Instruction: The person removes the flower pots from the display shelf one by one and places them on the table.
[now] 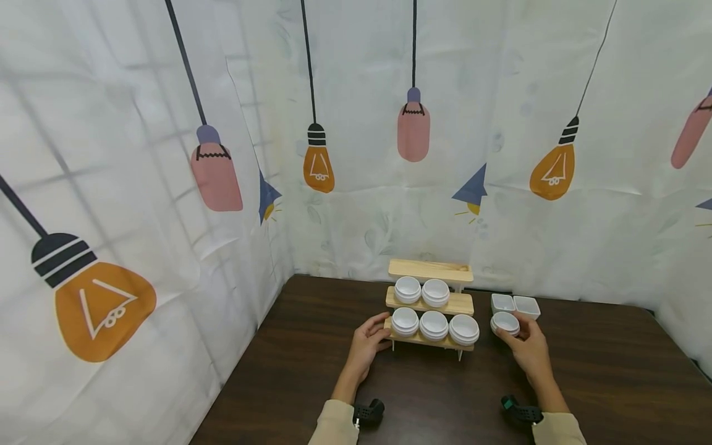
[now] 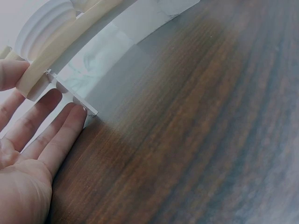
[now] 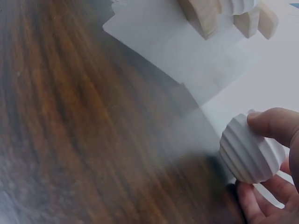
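A three-tier wooden display rack [image 1: 431, 339] with pale shelves and clear supports stands on the table. Several white ribbed ramekins sit on its lower two tiers, among them one [image 1: 464, 329] at the right end of the lowest; the top tier [image 1: 423, 269] bears nothing. At the rack's left end, my left hand [image 1: 367, 347] holds the lowest shelf, thumb [image 2: 13, 74] at the shelf end and fingers by the clear support. To the rack's right, my right hand [image 1: 528, 351] grips another ribbed ramekin [image 3: 250, 149] between thumb and fingers, in front of two square white dishes [image 1: 526, 306].
The dark wood table [image 1: 445, 402] reaches back to a white curtain [image 1: 356, 235] printed with hanging lamps. A second curtain side runs along the left edge. Black wrist straps with cameras sit on both wrists.
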The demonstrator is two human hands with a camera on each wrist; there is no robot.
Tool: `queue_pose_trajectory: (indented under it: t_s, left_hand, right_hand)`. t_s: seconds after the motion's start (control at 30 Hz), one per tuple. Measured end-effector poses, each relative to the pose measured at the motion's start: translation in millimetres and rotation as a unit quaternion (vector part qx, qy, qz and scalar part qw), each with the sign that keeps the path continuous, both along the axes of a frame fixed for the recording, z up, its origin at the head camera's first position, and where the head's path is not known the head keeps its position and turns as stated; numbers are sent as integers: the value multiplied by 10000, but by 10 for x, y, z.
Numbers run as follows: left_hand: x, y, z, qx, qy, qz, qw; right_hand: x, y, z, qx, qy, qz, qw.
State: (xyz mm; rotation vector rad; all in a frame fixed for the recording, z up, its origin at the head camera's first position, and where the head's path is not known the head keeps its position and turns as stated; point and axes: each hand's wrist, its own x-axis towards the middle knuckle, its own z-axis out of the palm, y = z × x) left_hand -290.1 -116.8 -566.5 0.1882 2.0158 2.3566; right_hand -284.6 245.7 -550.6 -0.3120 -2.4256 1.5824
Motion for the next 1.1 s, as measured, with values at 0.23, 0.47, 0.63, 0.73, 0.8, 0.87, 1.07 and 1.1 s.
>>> queue_pose_trajectory:
  t_s: [0.23,0.47,0.63,0.73,0.8,0.87,1.07,1.1]
  left_hand:
    - [-7,9,1,-35,4,-4,10000]
    - [-19,10,-8,-14,-21,17,10000]
    - [-15,9,-9,6,-6,40,10000]
    - [-12,11,-3,3,-1,45,10000]
    - [-15,11,-5,-19,-21,45,10000]
    - [-10,9,-4,-21,-13,44,10000]
    - [-15,6,-15,0,-5,23,10000]
    - [-15,8,-11,3,-6,20,10000]
  right_hand:
    - [-20,25,-56,107,0,-59,9999]
    - [-35,35,-85,93,-58,-91,9999]
    - [-62,34,-107,242,-100,-115,9996]
    - [-73,31,-109,309,-111,-135,9994]
    - [-69,28,-108,322,-117,-161,9993]
    - [-63,23,-105,353,-144,-168,9991]
    - [-60,7,-104,432,-192,-171,9987]
    - [-62,8,-105,450,-181,-182,9987]
